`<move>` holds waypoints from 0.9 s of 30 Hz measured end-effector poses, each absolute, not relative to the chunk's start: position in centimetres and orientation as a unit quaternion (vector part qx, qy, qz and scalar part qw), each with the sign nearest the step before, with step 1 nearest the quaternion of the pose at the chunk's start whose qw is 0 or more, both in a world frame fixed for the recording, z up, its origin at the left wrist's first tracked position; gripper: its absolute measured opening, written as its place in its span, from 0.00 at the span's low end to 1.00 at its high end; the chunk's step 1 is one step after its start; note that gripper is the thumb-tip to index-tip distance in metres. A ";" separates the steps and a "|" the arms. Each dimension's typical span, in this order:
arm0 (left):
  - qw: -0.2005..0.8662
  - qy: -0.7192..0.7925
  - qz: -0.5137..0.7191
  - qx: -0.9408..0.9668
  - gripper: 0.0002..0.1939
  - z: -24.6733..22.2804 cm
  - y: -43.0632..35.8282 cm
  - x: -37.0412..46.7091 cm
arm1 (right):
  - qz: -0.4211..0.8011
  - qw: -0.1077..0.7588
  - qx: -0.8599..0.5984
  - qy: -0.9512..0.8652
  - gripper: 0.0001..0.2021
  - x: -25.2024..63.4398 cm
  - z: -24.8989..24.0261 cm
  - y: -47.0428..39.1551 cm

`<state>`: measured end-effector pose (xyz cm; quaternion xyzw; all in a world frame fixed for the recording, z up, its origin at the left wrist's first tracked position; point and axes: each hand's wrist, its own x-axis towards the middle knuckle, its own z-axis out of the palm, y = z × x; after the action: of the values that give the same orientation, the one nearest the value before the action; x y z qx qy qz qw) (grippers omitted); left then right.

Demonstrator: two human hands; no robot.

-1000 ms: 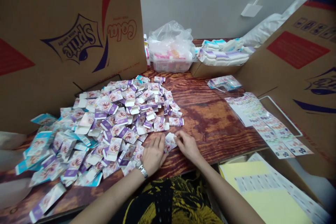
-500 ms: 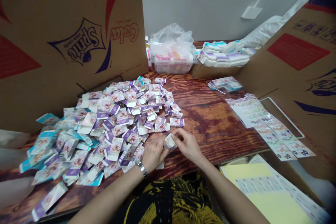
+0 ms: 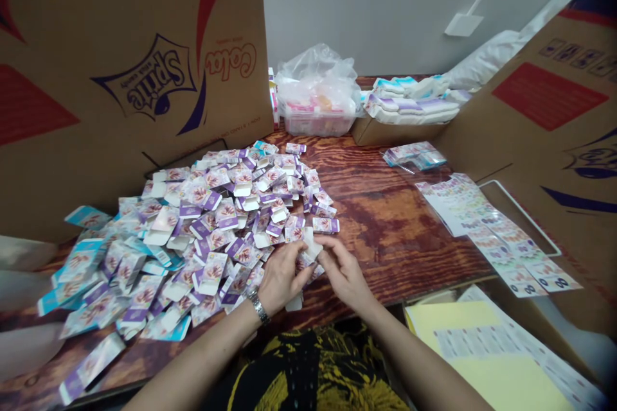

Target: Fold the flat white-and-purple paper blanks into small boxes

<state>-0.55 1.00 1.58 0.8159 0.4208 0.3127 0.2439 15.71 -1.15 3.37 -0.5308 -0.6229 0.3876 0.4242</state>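
Between my two hands is a small white and purple carton [image 3: 312,245], with a white end flap standing up. My left hand [image 3: 283,276], with a metal watch on its wrist, is closed on the carton's left side. On the right side, my right hand [image 3: 343,271] pinches the carton near its flap. A large heap of small purple and white cartons [image 3: 226,213] lies to the left of my hands. Blue and white cartons [image 3: 81,260] are mixed in at the heap's far left. One purple carton [image 3: 326,225] lies just beyond my hands.
Large cardboard boxes [image 3: 144,6] stand at left and right. At the back are a bagged plastic tub [image 3: 318,122] and an open box of packets [image 3: 385,133]. Sticker sheets [image 3: 496,231] lie on the wooden table [image 3: 385,212] at right, above yellow sheets [image 3: 501,379].
The carton between my hands has turned, and its white flap now points up instead of its open end showing. My fingers have shifted slightly around it.
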 end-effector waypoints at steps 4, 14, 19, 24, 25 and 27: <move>0.214 0.424 0.298 0.828 0.20 1.4 0.8 -0.7 | 0.482 0.425 -0.544 -0.539 0.13 15.8 3.9 -0.3; 0.164 0.454 0.269 0.833 0.39 1.1 0.5 -0.1 | 0.316 0.379 -0.577 -0.651 0.09 14.8 5.7 -0.6; 0.151 0.460 0.258 0.836 0.39 1.3 1.2 0.1 | 0.326 0.382 -0.528 -0.685 0.14 14.7 5.1 -1.3; 0.056 0.487 0.300 0.819 0.41 5.8 6.6 -1.1 | 0.390 0.415 -0.572 -0.591 0.20 17.2 2.6 0.0; 0.011 0.501 0.324 0.802 0.44 7.3 7.7 -1.4 | 0.373 0.405 -0.595 -0.586 0.20 17.8 1.9 0.4; -0.056 0.518 0.349 0.779 0.48 9.8 9.0 -1.9 | 0.329 0.323 -0.625 -0.630 0.18 18.8 0.4 0.8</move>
<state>-1.89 8.98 9.78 0.7791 0.5178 0.3489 -0.0558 18.80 0.82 0.38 -0.6253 -0.6298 0.3291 0.3225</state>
